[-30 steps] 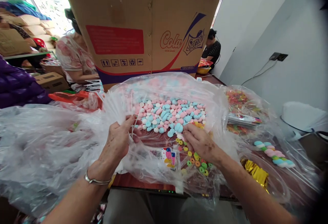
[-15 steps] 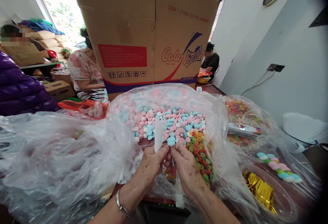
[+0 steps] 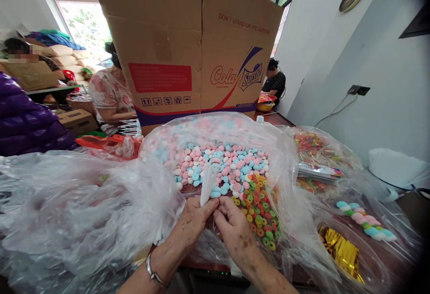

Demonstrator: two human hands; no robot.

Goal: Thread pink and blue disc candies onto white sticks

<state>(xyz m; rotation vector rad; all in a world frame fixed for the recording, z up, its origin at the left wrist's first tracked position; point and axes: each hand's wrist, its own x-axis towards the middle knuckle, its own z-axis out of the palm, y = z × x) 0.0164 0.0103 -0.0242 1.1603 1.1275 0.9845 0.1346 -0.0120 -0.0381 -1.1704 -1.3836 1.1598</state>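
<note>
My left hand (image 3: 195,218) is closed around a bundle of thin white sticks (image 3: 208,182) that point up and away from me. Against its thumb, my right hand (image 3: 233,226) has its fingers curled in a pinch; what they hold is hidden. Just beyond both hands, pink, blue and white marshmallows (image 3: 231,166) spill from a large clear plastic bag (image 3: 215,121). Beside my right hand lie ring-shaped gummies (image 3: 264,213) in red, orange, yellow and green.
A tall cardboard carton (image 3: 168,38) stands behind the candy. On the right lie a marshmallow skewer (image 3: 366,221), gold ties (image 3: 341,251) in a clear tub and a bag of gummies (image 3: 309,144). Crumpled plastic (image 3: 83,209) covers the left. Other people sit farther back.
The blue marshmallow that was between my fingertips is no longer visible there. My right hand has shifted left and turned its back more toward me, and the stick bundle leans slightly more right.
</note>
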